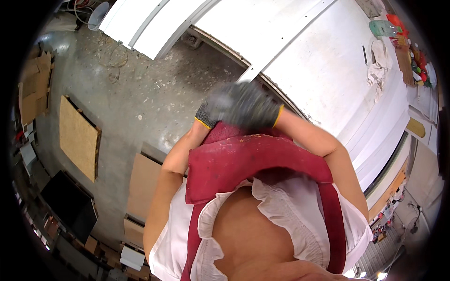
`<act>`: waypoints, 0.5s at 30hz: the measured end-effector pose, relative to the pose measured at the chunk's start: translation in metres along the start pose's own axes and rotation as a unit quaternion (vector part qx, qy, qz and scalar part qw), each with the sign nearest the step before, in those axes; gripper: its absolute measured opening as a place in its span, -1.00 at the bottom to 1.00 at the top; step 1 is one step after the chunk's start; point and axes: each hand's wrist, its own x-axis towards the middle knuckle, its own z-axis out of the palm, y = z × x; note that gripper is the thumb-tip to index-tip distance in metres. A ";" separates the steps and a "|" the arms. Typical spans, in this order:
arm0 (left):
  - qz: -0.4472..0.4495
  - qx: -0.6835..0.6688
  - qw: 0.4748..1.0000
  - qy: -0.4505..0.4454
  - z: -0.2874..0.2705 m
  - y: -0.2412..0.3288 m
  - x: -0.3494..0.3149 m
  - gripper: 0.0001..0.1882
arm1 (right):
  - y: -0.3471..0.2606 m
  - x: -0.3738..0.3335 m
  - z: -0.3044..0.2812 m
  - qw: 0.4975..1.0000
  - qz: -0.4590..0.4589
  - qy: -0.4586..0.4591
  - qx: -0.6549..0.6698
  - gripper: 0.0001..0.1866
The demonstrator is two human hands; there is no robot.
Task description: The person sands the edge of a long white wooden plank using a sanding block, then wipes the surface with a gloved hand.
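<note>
White drilled strip (291, 36) lies slantwise over the white tabletop (328, 61), its near end reaching past the worn brown edge, just beyond the gloved hands. The right hand (248, 107) overlaps the left hand (210, 111) in front of the maroon apron (260, 154); both are blurred, and I cannot tell whether their fingers are open or closed, or whether they touch the strip. Concrete floor (136, 89) gives room on the left, out to a tan board (77, 138). To the right, a crumpled white cloth (378, 63) lies well apart from the hands.
</note>
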 end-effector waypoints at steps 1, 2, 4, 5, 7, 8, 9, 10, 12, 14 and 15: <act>0.048 0.133 0.990 0.002 0.001 -0.002 0.001 -0.49 | 0.024 -0.006 -0.012 0.997 0.040 0.046 -0.038 -0.68; 0.100 0.106 0.988 0.039 -0.004 0.021 0.020 -0.49 | 0.068 -0.011 -0.025 0.983 -0.038 0.124 -0.132 -0.62; -0.104 -0.346 0.930 -0.064 0.001 0.024 0.018 -0.59 | 0.138 -0.028 -0.052 0.958 0.176 0.226 -0.018 -0.59; -0.210 -0.541 0.811 -0.076 0.004 0.024 0.018 -0.60 | 0.177 -0.040 -0.071 0.938 0.197 0.205 -0.200 -0.61; -0.322 -0.837 0.435 -0.083 0.012 0.026 0.017 -0.55 | 0.189 -0.034 -0.095 0.910 0.216 0.154 -0.319 -0.64; -0.345 -0.870 0.344 -0.072 0.015 0.029 0.015 -0.57 | 0.185 -0.029 -0.088 0.930 0.222 0.130 -0.264 -0.65; -0.340 -0.871 0.350 -0.064 0.018 0.031 0.016 -0.60 | 0.155 -0.021 -0.051 0.932 0.161 0.206 -0.251 -0.64; -0.329 -0.856 0.397 -0.043 0.019 0.032 0.013 -0.62 | 0.111 -0.005 -0.046 0.957 0.054 0.137 -0.251 -0.63; -0.271 -0.663 0.697 0.005 0.023 0.032 0.013 -0.66 | 0.035 0.019 -0.011 0.966 0.129 -0.201 -0.101 -0.51; -0.215 -0.262 0.938 0.070 0.030 0.032 0.012 -0.71 | -0.011 0.006 0.017 0.996 -0.062 -0.062 0.026 -0.59; -0.221 -0.131 0.962 0.098 0.033 0.030 0.011 -0.72 | -0.004 0.006 0.019 0.997 -0.015 -0.066 0.032 -0.55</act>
